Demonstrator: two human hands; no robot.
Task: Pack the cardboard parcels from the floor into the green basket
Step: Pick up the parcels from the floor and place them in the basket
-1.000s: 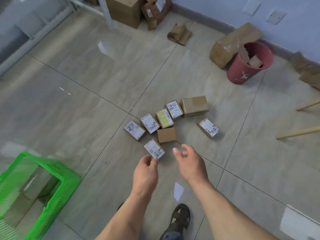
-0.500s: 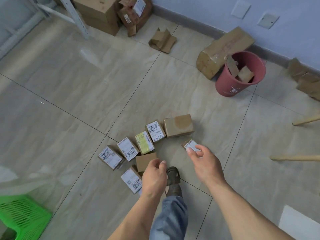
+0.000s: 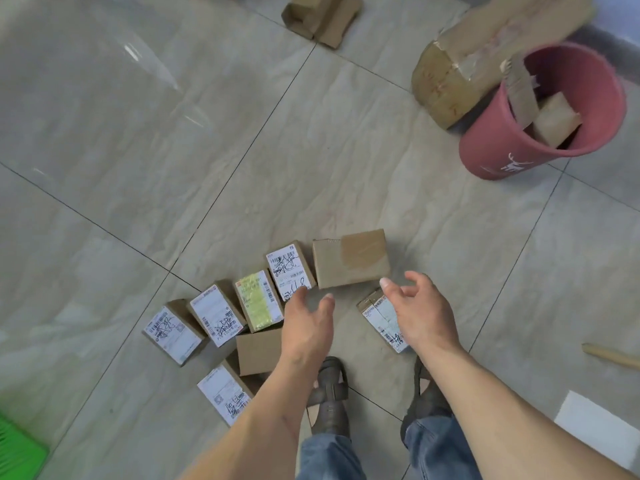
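Several small cardboard parcels lie on the tiled floor in a loose arc. A larger plain brown parcel (image 3: pixel 351 259) is the farthest of them. My left hand (image 3: pixel 306 323) hovers open beside a white-labelled parcel (image 3: pixel 289 271) and a yellow-labelled one (image 3: pixel 257 301). My right hand (image 3: pixel 420 311) is open above another labelled parcel (image 3: pixel 379 315), partly covering it. A plain parcel (image 3: pixel 258 351) lies under my left wrist. Only a corner of the green basket (image 3: pixel 17 450) shows at the bottom left.
A red bucket (image 3: pixel 540 133) holding cardboard scraps stands at the upper right, with a big worn box (image 3: pixel 460 60) leaning behind it. Folded cardboard (image 3: pixel 320 17) lies at the top. My two sandalled feet (image 3: pixel 329 393) stand just behind the parcels. A wooden stick (image 3: pixel 609 355) lies right.
I have stepped closer; the parcels now lie right under my hands and the basket has slid almost out of view. Both hands have opened and spread toward the large plain parcel.
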